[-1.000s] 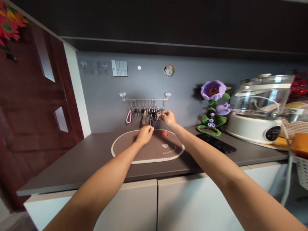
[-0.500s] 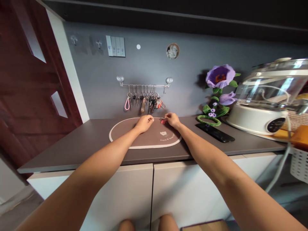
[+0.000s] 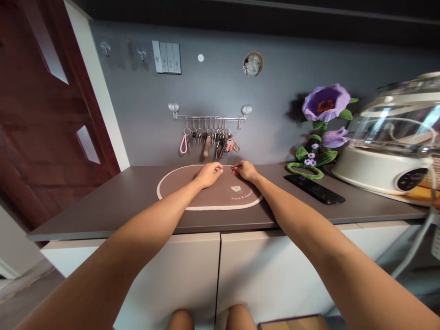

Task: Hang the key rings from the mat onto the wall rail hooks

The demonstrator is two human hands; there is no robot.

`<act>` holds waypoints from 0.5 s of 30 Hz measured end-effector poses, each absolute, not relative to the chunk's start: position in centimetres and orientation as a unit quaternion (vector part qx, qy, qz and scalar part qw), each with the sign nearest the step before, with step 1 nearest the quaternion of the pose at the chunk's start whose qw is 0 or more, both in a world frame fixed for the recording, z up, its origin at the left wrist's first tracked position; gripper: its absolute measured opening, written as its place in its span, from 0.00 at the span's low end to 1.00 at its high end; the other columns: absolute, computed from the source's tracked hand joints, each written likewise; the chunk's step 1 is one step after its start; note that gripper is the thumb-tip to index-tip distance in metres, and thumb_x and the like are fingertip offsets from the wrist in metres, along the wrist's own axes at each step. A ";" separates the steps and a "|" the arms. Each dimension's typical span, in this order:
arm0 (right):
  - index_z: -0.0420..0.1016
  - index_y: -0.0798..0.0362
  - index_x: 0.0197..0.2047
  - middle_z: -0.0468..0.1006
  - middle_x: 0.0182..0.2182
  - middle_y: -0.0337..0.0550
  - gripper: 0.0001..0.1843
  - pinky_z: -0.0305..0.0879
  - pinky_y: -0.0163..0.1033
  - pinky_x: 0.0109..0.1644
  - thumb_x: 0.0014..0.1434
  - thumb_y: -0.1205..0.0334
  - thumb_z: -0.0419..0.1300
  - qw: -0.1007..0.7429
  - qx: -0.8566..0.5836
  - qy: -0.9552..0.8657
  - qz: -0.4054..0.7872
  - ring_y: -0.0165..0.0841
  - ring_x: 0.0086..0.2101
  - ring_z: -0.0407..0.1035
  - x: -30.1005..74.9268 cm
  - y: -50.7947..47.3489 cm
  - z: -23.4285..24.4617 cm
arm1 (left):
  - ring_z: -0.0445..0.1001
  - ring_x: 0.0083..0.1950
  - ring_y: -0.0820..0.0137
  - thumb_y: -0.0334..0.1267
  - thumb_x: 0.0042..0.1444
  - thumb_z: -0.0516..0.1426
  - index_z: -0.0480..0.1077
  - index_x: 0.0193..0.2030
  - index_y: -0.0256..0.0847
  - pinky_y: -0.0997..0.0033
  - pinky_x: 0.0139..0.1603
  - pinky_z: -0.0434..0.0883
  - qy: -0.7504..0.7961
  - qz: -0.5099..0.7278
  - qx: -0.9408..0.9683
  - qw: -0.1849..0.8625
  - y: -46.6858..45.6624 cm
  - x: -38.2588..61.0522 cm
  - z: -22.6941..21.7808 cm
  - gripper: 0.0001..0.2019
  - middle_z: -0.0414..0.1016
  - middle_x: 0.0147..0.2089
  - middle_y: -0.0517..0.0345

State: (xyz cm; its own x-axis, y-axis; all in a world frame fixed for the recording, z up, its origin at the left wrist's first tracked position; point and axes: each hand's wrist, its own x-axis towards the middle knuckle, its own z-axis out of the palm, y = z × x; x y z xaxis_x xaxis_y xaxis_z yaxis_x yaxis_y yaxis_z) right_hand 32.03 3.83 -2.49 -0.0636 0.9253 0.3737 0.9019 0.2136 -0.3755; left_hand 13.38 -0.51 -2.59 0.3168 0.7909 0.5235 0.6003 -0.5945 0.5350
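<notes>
My right hand [image 3: 246, 170] pinches a small key bunch with a red tag [image 3: 235, 172] over the back of a brown oval mat [image 3: 182, 189]. The fingers partly cover the keys, so their number cannot be seen. To its left, my left hand [image 3: 209, 174] hovers over or rests on the mat with its fingers curled together. Whatever may be between those fingertips is too small to make out. Behind both hands, several bunches of keys [image 3: 207, 145] hang from a clear hook rail [image 3: 210, 118] on the grey wall. A pink loop [image 3: 184, 144] hangs at the rail's left end.
To the right lie a black phone [image 3: 318, 189] and a purple fabric flower [image 3: 326, 104] on a green ring base. Farther right stands a white appliance with a clear cover [image 3: 381, 168]. A dark shelf [image 3: 220, 13] overhangs the counter [image 3: 103, 201].
The camera view has shifted slightly, moving the wall and counter items a little right and up. The red tag now shows less beside my right fingers. Both hands stay close to their places.
</notes>
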 end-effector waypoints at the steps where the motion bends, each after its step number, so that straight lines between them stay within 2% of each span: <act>1: 0.75 0.54 0.36 0.77 0.34 0.45 0.11 0.59 0.33 0.37 0.53 0.60 0.54 0.273 -0.625 -0.731 0.024 0.33 0.35 0.69 32.0 3.8 -2.4 | 0.72 0.38 0.72 0.33 0.52 0.51 0.69 0.38 0.34 0.73 0.42 0.67 0.433 0.391 0.802 0.123 -0.5 13.4 -2.6 0.09 0.75 0.38 0.52; 5: 0.75 0.54 0.35 0.77 0.33 0.45 0.10 0.58 0.32 0.35 0.51 0.60 0.56 0.285 -0.615 -0.734 0.051 0.32 0.33 0.69 31.8 3.5 -2.2 | 0.72 0.38 0.72 0.33 0.52 0.51 0.69 0.39 0.34 0.73 0.42 0.67 0.433 0.391 0.802 0.126 -0.5 13.3 -2.6 0.09 0.74 0.38 0.52; 10: 0.75 0.55 0.30 0.76 0.27 0.42 0.08 0.57 0.31 0.32 0.49 0.60 0.58 0.306 -0.589 -0.742 0.091 0.29 0.28 0.67 31.3 3.0 -2.0 | 0.71 0.38 0.72 0.32 0.52 0.52 0.69 0.39 0.34 0.73 0.42 0.67 0.435 0.394 0.800 0.122 -0.4 13.3 -2.6 0.09 0.74 0.37 0.53; 15: 0.73 0.55 0.26 0.74 0.22 0.39 0.07 0.57 0.32 0.31 0.49 0.60 0.58 0.357 -0.544 -0.745 0.148 0.26 0.24 0.63 31.1 2.9 -1.9 | 0.71 0.37 0.72 0.33 0.52 0.52 0.69 0.39 0.34 0.73 0.41 0.67 0.440 0.405 0.791 0.129 -0.4 13.3 -2.6 0.09 0.74 0.37 0.53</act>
